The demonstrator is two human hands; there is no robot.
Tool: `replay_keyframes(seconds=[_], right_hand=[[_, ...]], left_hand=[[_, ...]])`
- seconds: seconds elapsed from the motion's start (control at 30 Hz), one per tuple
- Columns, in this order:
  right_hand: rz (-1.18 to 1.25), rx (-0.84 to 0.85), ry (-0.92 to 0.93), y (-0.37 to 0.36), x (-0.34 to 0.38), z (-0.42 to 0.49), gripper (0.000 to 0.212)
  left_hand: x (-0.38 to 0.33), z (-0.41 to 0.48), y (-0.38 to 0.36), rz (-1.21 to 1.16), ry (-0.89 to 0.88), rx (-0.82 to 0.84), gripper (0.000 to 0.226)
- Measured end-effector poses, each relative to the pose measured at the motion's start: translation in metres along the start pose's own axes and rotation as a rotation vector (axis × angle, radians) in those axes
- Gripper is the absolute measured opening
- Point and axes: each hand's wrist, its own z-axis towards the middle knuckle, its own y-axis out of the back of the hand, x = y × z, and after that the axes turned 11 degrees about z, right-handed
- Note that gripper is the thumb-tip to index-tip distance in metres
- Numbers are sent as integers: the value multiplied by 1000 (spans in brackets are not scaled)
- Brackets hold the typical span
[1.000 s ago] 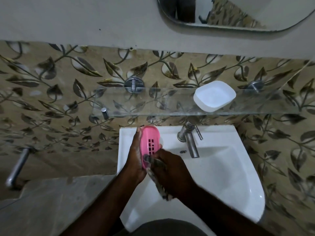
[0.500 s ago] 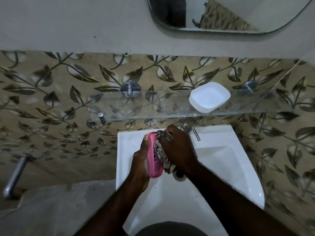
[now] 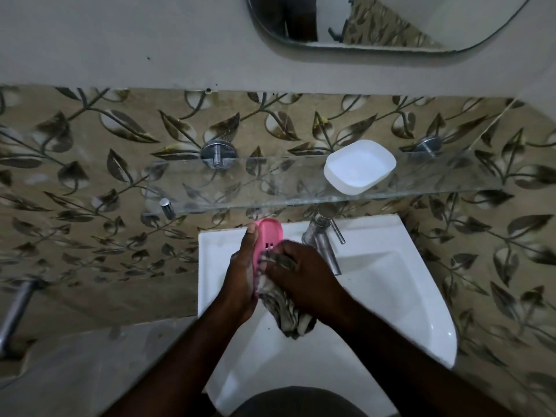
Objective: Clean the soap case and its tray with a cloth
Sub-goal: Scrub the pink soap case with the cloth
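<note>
My left hand (image 3: pixel 242 275) holds a pink slotted soap tray (image 3: pixel 269 236) upright on its edge over the white sink (image 3: pixel 391 296). My right hand (image 3: pixel 304 278) presses a crumpled grey-brown cloth (image 3: pixel 285 314) against the tray's inner face, covering its lower half; the cloth's loose end hangs down below the hands. The white soap case (image 3: pixel 359 167) sits open side up on the glass shelf (image 3: pixel 270 191) above the sink, to the right.
A steel tap (image 3: pixel 323 242) rises just right of my hands at the sink's back. Leaf-patterned tiles cover the wall, with a mirror (image 3: pixel 376 22) higher up. A metal bar (image 3: pixel 15 311) sticks out at far left above a grey ledge.
My right hand with the cloth went up the tray from its lower end and has now come back down to the middle. The tray's upper end and slots show again.
</note>
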Motion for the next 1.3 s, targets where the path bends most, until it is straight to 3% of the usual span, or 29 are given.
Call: replay_keyframes(seconds=[0.13, 0.27, 0.47, 0.63, 0.77, 0.87, 0.97, 1.1, 1.2, 1.3], right_hand=[[-181, -157, 145, 6, -2, 25, 4], [-187, -271, -17, 9, -26, 24, 18], [-225, -43, -146, -10, -44, -13, 28], [-153, 27, 23, -6, -18, -11, 15], [-118, -170, 115, 5, -10, 14, 11], [-143, -293, 71, 9, -17, 21, 14], [-187, -253, -81, 5, -28, 7, 14], [-257, -48, -121, -3, -28, -23, 14], [-196, 39, -77, -10, -16, -39, 12], [-129, -25, 65, -5, -1, -34, 7]], left_hand=[[5, -2, -8, 60, -2, -13, 59], [13, -3, -3, 210, 0, -119, 67], [11, 2, 3, 90, -16, -143, 66], [14, -1, -5, 46, 25, -64, 73], [7, -7, -14, 86, 22, -42, 68], [8, -10, -11, 119, 3, -65, 71], [10, -15, -7, 137, -6, -86, 73], [14, -14, -4, 13, 0, -83, 68], [12, -12, -4, -92, 56, -9, 75], [14, -12, -10, -129, 78, 100, 63]])
